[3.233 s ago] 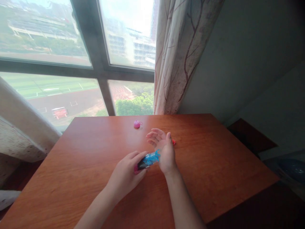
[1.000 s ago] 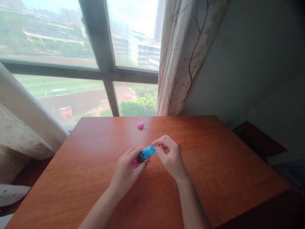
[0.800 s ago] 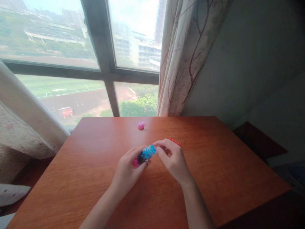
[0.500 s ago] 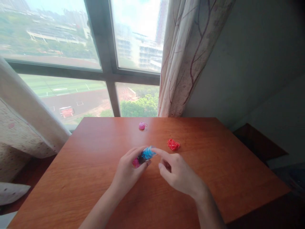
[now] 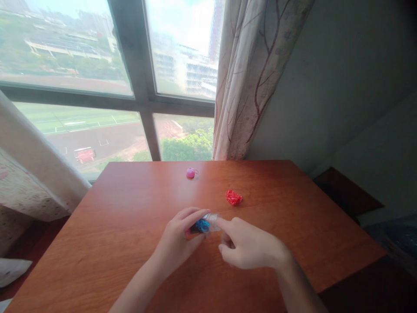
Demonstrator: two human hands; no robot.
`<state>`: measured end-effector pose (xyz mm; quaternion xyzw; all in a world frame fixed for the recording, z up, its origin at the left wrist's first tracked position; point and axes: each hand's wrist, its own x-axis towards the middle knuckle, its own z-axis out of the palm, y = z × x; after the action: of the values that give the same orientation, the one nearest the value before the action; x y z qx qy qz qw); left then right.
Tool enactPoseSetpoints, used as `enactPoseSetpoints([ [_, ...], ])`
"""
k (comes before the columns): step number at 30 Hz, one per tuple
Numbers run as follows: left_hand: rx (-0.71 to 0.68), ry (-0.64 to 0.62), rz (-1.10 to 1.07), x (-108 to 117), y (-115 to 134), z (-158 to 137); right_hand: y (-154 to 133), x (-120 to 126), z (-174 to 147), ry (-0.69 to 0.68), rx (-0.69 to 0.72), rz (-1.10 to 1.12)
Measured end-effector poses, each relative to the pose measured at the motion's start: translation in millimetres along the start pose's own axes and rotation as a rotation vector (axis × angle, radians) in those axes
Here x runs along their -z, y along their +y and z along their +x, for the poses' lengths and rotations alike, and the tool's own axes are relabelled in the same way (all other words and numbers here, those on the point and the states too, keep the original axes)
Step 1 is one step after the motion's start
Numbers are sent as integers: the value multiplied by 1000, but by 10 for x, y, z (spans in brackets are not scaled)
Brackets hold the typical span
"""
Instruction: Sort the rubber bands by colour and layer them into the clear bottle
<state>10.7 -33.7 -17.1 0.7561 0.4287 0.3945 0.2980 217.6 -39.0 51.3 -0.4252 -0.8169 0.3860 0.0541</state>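
My left hand (image 5: 177, 234) is wrapped round a small clear plastic container (image 5: 213, 222) lying on its side, its mouth towards the right. Inside it sit bunched strands that look like rubber bands: a blue bunch (image 5: 202, 224), with dark and pink ones deeper, partly hidden by my fingers. My right hand (image 5: 243, 243) points its index finger at the container's mouth; whether the tip is inside I cannot tell. Its thumb is apart and the other fingers are curled, holding nothing visible. Beyond the hands lies a red bunch of bands (image 5: 233, 198).
A pink rounded cap with a loop (image 5: 190, 173) rests near the far edge of the brown wooden table (image 5: 130, 208). Behind the table stand a window (image 5: 146, 100) and a patterned curtain (image 5: 241, 87). A grey wall (image 5: 325, 87) is at the right.
The blue bunch, at the container's mouth before, now sits deeper inside, and the clear rim shows. Both hands appear slightly lower in view, the right index finger still at the mouth.
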Motion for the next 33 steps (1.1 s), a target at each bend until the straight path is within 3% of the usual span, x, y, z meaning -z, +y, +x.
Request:
enactPoseSetpoints([
  [10, 6, 62, 32, 33, -14, 34, 12, 53, -96, -42, -10, 93],
  [16, -19, 18, 100, 25, -69, 13, 7, 5, -41, -171, -60, 155],
  [24, -104, -28, 96, -7, -90, -15, 102, -110, 79, -403, -120, 419],
  [28, -109, -51, 93, -24, -85, -8, 117, -127, 85, -381, -134, 390],
  [33, -21, -42, 33, 23, -71, 29, 64, -24, 0, -273, -62, 318],
])
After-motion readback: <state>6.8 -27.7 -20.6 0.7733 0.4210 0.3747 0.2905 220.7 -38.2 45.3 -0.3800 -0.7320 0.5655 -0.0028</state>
